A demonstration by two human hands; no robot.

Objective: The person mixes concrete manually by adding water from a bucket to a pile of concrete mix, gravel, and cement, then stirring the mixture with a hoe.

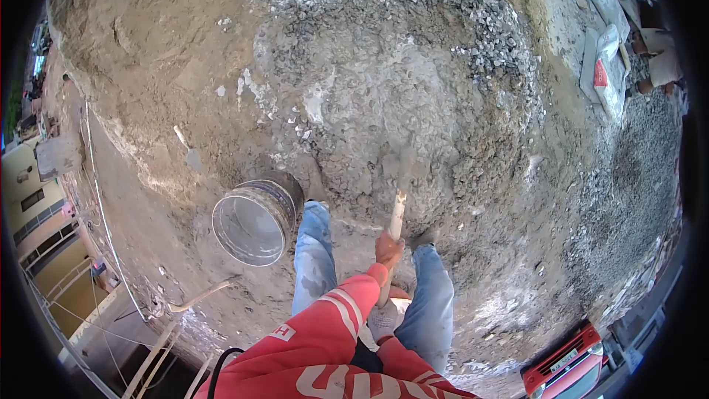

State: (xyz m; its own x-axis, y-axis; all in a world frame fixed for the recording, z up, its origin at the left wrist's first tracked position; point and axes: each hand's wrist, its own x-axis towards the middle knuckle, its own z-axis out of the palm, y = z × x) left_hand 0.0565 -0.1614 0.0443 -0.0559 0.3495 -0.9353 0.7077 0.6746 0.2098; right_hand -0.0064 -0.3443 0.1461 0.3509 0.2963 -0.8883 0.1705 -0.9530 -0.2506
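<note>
My left hand [389,250] is bare and wrapped round the wooden handle of a shovel [397,214]. Lower down, close to my body, my right hand [383,322] wears a pale glove and closes on the handle's rear part. The shovel's grey, mud-coated front end runs into a heap of wet concrete mix [413,96]; its blade is buried and hidden. By my left foot a large bucket [255,225], smeared with cement and holding grey liquid, stands tilted in this view. Both jeans-clad legs stand apart on either side of the handle.
Dark gravel [487,37] borders the mix, and more gravel [628,199] lies right. A trowel [192,157] rests on the ground at left. Cement bags [609,77] lie near another person [661,66]. A red vehicle [565,362] is at lower right; a branch [203,297] lies lower left.
</note>
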